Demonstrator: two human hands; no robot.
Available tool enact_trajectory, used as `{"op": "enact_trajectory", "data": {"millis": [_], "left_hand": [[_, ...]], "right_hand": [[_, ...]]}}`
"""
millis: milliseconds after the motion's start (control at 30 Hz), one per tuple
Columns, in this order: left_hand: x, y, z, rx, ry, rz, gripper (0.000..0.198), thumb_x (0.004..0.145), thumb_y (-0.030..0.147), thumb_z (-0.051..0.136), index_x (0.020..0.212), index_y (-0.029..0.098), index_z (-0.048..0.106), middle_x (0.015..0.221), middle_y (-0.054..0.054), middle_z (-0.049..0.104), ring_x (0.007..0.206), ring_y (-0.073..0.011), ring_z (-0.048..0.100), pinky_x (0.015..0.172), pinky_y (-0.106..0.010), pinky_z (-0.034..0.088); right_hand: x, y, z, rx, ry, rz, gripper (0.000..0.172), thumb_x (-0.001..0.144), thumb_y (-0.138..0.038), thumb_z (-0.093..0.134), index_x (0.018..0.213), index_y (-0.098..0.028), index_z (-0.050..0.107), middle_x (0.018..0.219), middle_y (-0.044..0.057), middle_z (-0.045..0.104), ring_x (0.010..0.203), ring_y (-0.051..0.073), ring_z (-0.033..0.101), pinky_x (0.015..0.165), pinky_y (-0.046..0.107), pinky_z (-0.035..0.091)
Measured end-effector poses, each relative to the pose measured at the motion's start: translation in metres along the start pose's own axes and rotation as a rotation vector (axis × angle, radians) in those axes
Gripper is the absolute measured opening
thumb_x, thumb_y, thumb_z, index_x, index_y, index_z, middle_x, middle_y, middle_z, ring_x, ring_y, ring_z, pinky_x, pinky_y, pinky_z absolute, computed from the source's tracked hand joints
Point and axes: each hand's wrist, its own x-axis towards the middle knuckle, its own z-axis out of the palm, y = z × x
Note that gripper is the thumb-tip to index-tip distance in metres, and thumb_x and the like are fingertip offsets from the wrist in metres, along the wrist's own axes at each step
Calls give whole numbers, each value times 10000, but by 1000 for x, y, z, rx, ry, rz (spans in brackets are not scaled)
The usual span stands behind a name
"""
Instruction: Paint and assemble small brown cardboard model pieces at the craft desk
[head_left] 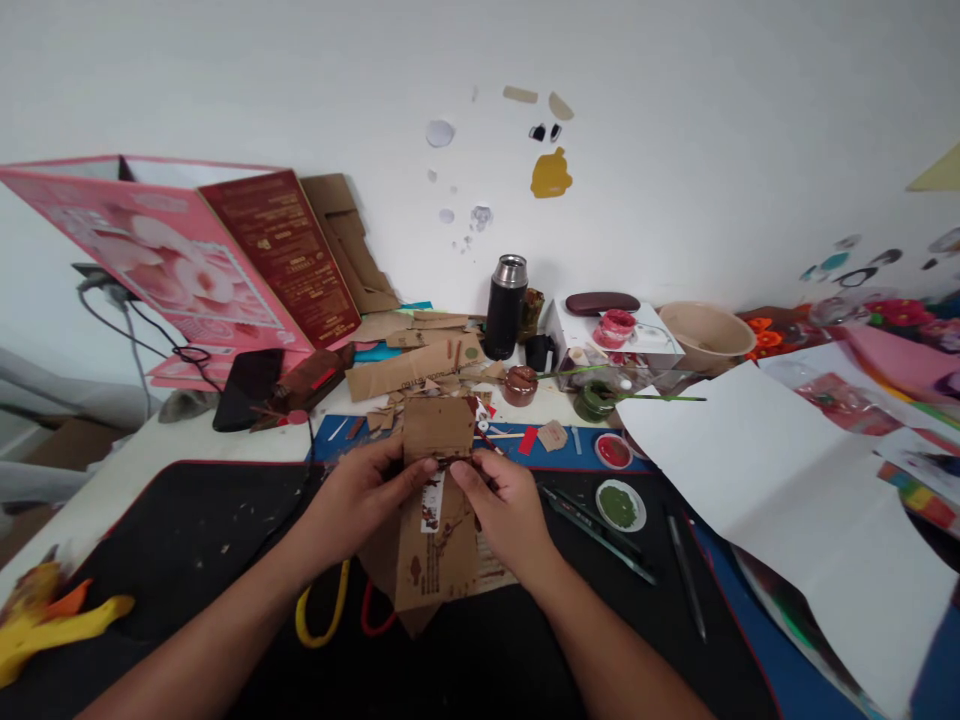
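My left hand [371, 492] and my right hand [510, 505] meet at the middle of the desk, thumb tips almost touching. Pinched between their fingertips is a thin dark brown strip [444, 462], partly hidden by the thumbs. Right beneath lies a long piece of cardboard [442, 565] with brown paint smears and a white label; whether my fingers also grip it, I cannot tell. Scissors with a yellow handle loop [322, 608] and a red handle loop [375, 612] stick out from under the cardboard.
Pens [600, 530] and a lid of green paint [620, 505] lie to the right. Behind stand a brown paint jar [520, 385], a green jar [596, 400] and a black flask [505, 310]. A pink box [172, 260] and phone [247, 390] are left, white paper [765, 480] right.
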Motion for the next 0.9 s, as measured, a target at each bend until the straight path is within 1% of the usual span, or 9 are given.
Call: {"op": "enact_trajectory", "data": {"millis": [100, 200, 333, 467, 567, 667, 733, 833, 900], "left_hand": [[0, -5, 6, 9, 42, 15, 353, 920, 538, 718, 1080, 236, 807, 1070, -66, 824, 1009, -302, 737, 856, -340, 577], [0, -5, 8, 44, 64, 52, 321, 944, 504, 696, 1094, 243, 806, 1106, -66, 819, 1041, -302, 733, 888, -351, 568], [-1, 4, -3, 94, 79, 122, 277, 942, 481, 701, 1044, 252, 818, 1060, -48, 824, 993, -292, 737, 870, -338, 564], [-4, 7, -24, 267, 296, 220, 225, 923, 469, 731, 975, 269, 820, 988, -18, 827, 888, -264, 740, 789, -306, 553], [-5, 6, -35, 460, 431, 444, 147, 970, 366, 694, 1028, 293, 806, 950, 1, 808, 835, -224, 730, 754, -294, 551], [-8, 3, -36, 675, 388, 776, 253, 1031, 252, 611, 1233, 289, 758, 1023, -24, 789, 867, -204, 718, 772, -307, 570], [-11, 0, -34, 817, 353, 943, 331, 1047, 203, 591, 1349, 271, 705, 1086, -45, 777, 925, -200, 717, 815, -315, 585], [-18, -9, -30, 1009, 315, 1102, 371, 1058, 144, 555, 1387, 254, 687, 1137, -42, 759, 1014, -189, 715, 884, -301, 593], [-23, -15, -28, 1100, 283, 1154, 398, 1064, 119, 525, 1396, 266, 687, 1192, -30, 747, 1083, -181, 707, 946, -292, 587]], "right_hand": [[0, 0, -1, -12, 13, -14, 373, 993, -503, 610, 798, -195, 690, 711, -2, 618, 654, 154, 515, 604, 260, 403], [1, -2, -1, 5, 26, -8, 400, 977, -546, 629, 791, -197, 689, 700, -4, 603, 644, 153, 511, 595, 261, 406], [1, -5, 0, 197, -51, 88, 476, 918, -680, 674, 964, -210, 734, 674, -27, 566, 521, 125, 451, 478, 247, 370], [3, -7, -1, 371, -88, 160, 623, 849, -764, 711, 1127, -207, 709, 640, -48, 549, 462, 105, 428, 414, 224, 330], [4, -9, -1, 389, -92, 184, 644, 853, -781, 696, 1099, -186, 696, 627, -44, 577, 447, 90, 432, 410, 211, 318], [4, -11, 0, 418, -100, 230, 644, 854, -794, 685, 1032, -175, 697, 605, -44, 580, 436, 82, 438, 402, 200, 312], [4, -10, 0, 449, -80, 265, 639, 845, -792, 700, 1010, -174, 708, 602, -45, 579, 439, 81, 449, 398, 193, 316], [5, -8, -1, 521, -32, 314, 627, 850, -774, 709, 1050, -180, 737, 620, -40, 598, 431, 81, 466, 377, 185, 284], [5, -7, -2, 580, -5, 350, 628, 842, -758, 730, 1106, -189, 748, 634, -41, 611, 418, 80, 474, 362, 183, 263]]}}
